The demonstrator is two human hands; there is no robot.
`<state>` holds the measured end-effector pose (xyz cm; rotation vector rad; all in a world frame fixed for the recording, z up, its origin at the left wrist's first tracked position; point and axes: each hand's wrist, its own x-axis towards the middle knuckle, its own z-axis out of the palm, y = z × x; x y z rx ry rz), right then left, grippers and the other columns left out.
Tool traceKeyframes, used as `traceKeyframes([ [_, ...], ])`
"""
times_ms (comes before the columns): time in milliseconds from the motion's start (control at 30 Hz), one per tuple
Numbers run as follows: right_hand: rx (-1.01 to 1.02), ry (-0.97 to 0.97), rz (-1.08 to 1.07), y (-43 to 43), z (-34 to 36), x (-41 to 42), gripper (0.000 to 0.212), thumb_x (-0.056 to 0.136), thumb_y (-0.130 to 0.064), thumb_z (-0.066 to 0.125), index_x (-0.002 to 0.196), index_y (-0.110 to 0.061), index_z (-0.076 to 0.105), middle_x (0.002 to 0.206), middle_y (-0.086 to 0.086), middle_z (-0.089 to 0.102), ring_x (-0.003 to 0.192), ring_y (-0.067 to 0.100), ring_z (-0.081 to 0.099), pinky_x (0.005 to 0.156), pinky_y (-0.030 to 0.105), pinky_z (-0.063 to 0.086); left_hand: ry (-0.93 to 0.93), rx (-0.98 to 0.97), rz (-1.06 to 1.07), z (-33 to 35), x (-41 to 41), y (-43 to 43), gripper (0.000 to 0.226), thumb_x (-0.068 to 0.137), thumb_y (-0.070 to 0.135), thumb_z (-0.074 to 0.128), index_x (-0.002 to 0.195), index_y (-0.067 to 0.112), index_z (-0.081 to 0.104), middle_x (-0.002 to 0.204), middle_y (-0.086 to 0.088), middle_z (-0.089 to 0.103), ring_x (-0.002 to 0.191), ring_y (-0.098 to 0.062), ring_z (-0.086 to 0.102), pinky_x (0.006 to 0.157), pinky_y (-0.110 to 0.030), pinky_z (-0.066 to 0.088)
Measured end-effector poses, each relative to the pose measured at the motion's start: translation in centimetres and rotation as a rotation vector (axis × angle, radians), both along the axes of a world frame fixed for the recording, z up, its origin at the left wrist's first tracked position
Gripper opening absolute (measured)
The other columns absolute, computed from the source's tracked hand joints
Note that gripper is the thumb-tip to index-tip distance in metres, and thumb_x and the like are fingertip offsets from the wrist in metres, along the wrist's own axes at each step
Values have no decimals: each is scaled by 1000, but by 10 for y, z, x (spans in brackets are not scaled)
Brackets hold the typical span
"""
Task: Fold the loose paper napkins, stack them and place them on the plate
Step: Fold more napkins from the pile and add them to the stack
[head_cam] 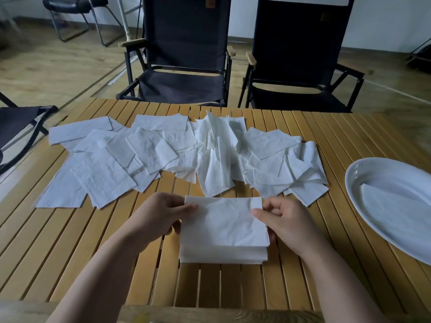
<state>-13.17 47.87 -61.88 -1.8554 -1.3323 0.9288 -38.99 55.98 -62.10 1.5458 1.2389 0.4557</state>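
Lower centre, the left hand [163,215] and right hand [282,220] each pinch an edge of the top napkin [224,220], which lies on the stack [224,255] (a thick one). Released askew, it could skew the stack. Beyond lie loose napkins [163,150], with the plate [356,173] at the right edge.

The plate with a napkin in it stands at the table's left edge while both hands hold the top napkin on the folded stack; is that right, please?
No: the head view shows the plate at the right edge of the table, not the left. The rest holds: a napkin lies in it, and the left hand and right hand hold the top napkin on the folded stack.
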Motion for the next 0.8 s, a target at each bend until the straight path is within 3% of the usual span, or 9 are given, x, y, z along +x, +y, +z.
traceKeyframes([
  [100,-76,-7,25,-1,0,4,25,89,-28,72,69,-15,63,57,3,67,50,11,62,57,31,50,49,-43,-32,0,-2,1,37,89,39,69,55,25,66,50,3,54,47,-9,44,48,-21,33],
  [400,-222,-92,77,-3,-5,7,25,88,-32,72,75,-14,63,53,0,64,46,9,53,62,31,50,228,-33,-95,-9,2,3,32,86,38,73,64,16,68,51,3,56,47,-9,48,47,-22,37],
  [567,-228,-125,63,-2,-7,5,24,89,-33,72,76,-14,65,54,-2,63,46,5,53,58,25,48,280,18,-98,-11,5,3,33,86,36,74,61,17,63,45,8,54,39,0,44,42,-13,35],
  [800,-249,-190,51,0,-13,4,25,86,-35,74,76,-14,66,56,-1,65,48,5,56,57,25,51,446,134,-147,-14,9,3,37,82,50,73,62,21,63,51,7,53,44,-2,42,43,-14,32],
])
